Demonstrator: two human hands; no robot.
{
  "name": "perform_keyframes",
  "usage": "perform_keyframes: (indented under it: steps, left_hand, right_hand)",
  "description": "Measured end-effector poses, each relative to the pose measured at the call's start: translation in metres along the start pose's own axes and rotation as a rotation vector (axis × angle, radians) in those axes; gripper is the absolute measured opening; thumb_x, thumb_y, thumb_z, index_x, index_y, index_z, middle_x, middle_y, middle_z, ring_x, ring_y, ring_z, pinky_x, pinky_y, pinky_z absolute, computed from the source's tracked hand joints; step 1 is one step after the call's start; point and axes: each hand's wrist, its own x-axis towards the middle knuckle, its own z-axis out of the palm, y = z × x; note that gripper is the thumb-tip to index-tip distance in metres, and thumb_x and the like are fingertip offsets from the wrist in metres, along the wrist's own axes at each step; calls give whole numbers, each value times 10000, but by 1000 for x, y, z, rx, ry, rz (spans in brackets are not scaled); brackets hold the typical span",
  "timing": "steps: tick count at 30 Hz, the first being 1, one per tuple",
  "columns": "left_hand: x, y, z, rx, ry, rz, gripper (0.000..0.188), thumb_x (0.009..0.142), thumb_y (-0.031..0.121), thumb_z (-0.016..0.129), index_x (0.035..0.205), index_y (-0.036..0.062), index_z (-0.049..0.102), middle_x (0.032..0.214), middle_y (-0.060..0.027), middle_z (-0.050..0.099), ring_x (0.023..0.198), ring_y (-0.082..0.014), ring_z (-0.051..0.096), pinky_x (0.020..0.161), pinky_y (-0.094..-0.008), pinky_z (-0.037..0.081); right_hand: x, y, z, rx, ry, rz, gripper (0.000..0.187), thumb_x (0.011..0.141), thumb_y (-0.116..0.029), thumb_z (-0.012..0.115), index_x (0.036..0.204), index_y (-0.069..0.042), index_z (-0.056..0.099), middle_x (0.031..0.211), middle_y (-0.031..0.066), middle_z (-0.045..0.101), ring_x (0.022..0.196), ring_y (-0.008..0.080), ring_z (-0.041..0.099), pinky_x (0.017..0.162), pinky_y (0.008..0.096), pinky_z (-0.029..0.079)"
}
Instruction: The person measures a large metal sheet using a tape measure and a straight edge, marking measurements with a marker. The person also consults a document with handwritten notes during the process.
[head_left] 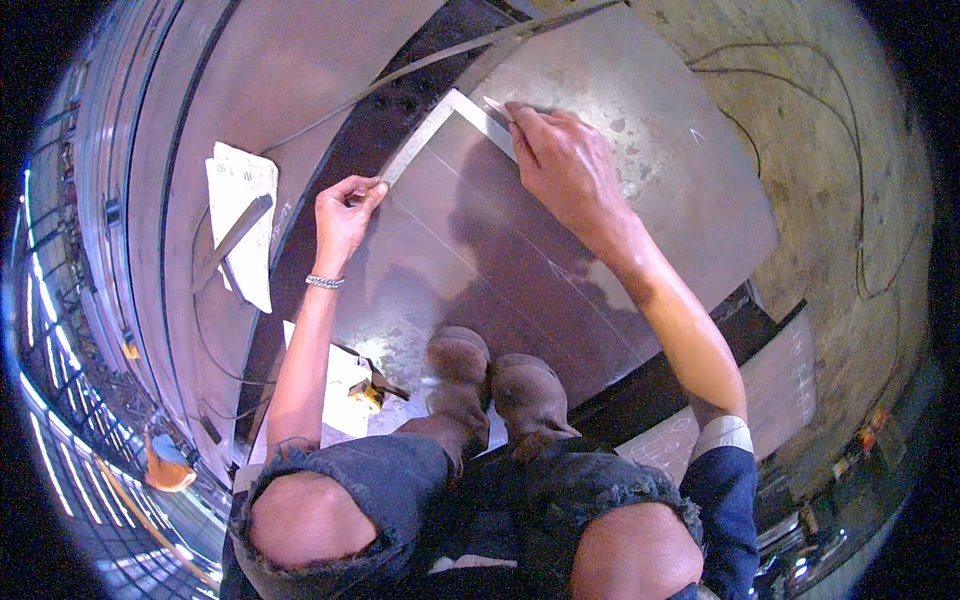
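A pale metal L-shaped square (425, 137) lies on a large dark steel plate (470, 255), its corner pointing away from me. The end of its left leg is pinched between the thumb and fingers of my left hand (343, 218), which has a chain bracelet at the wrist. My right hand (570, 165) grips a thin white chalk stick (497, 107), its tip close to the square's right leg. Part of that leg is hidden behind my right hand. Several thin light lines and small arrow marks run across the plate.
White papers (228, 175) with a dark metal bar (238, 235) on them lie at left. My brown boots (530, 385) stand on the plate, near a yellow tool (367, 398) on paper. Cables (855, 150) trail over the floor at right. Another chalk-marked plate (770, 390) lies lower right.
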Motion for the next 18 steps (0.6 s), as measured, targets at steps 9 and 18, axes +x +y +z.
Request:
perform_keyframes:
  steps: [9,18]
  left_hand:
    - [-4,1,-1,1,62,100,159,818,158,780,915,33,754,730,-15,686,659,-68,544,619,-253,448]
    - [-7,8,2,-16,43,104,179,844,165,766,960,30,753,743,48,649,659,-36,491,600,-218,413]
  right_hand:
    - [16,-7,33,-43,-48,-52,211,920,-137,542,1078,-35,637,758,204,646,741,392,648,677,490,520]
    - [25,-4,33,-70,-109,-81,126,839,-81,530,882,13,602,744,240,639,723,416,657,654,502,527]
